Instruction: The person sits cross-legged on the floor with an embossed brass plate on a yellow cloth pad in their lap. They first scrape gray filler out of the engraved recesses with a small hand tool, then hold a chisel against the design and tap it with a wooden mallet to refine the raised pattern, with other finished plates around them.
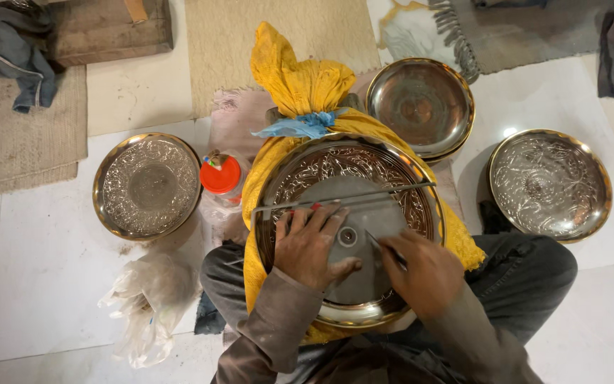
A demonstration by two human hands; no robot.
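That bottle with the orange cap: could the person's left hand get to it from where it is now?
Probably yes. The left hand rests flat on the big engraved plate, and the bottle with the orange cap stands just off the plate's left rim, with nothing between them but the yellow cloth.

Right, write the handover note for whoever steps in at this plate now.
Left hand: flat on the plate, fingertips on a metal ruler.
Right hand: grip shut on a thin metal scriber, tip near the centre.
Large engraved plate: on a yellow cloth bundle in the lap.
Done: rim band engraved.
Left: middle is plain.
Three other plates and an orange-capped bottle sit around.
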